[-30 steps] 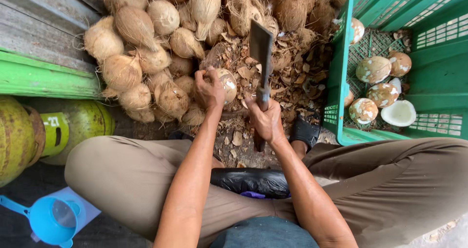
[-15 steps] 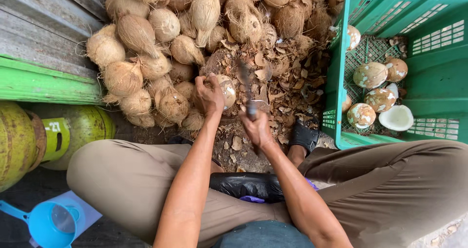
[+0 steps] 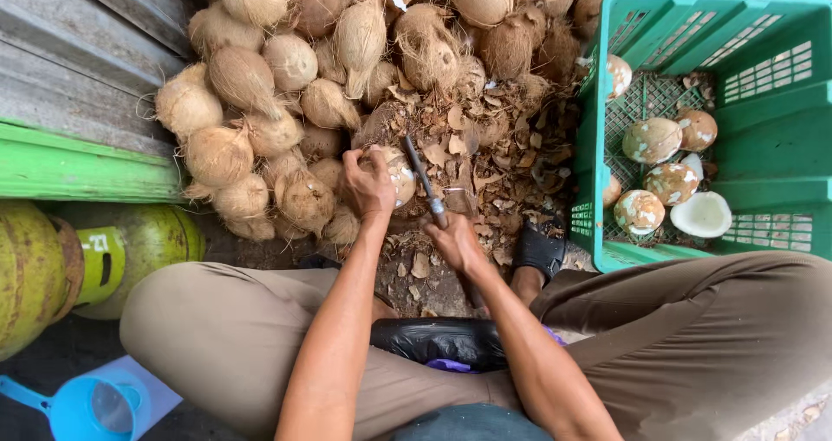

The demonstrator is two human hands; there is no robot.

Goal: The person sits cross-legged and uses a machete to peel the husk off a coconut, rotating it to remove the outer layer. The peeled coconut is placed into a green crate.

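My left hand [image 3: 367, 184] grips a partly shelled coconut [image 3: 399, 172] and holds it down on a stump strewn with shell chips. My right hand [image 3: 454, 240] is closed on the handle of a cleaver [image 3: 424, 179], whose blade lies edge-on against the coconut's right side. Behind the stump is a pile of brown husked coconuts [image 3: 347, 51].
A green plastic crate [image 3: 737, 94] on the right holds several peeled coconuts [image 3: 659, 142] and one white half. Shell chips [image 3: 503, 146] litter the ground. On the left are a green ledge [image 3: 78, 168], a green gas cylinder [image 3: 52, 268] and a blue scoop [image 3: 82, 406]. A black bag [image 3: 438, 341] lies between my legs.
The cleaver was raised upright a second ago; it has swung down and now rests against the coconut. My left hand kept hold of the coconut.
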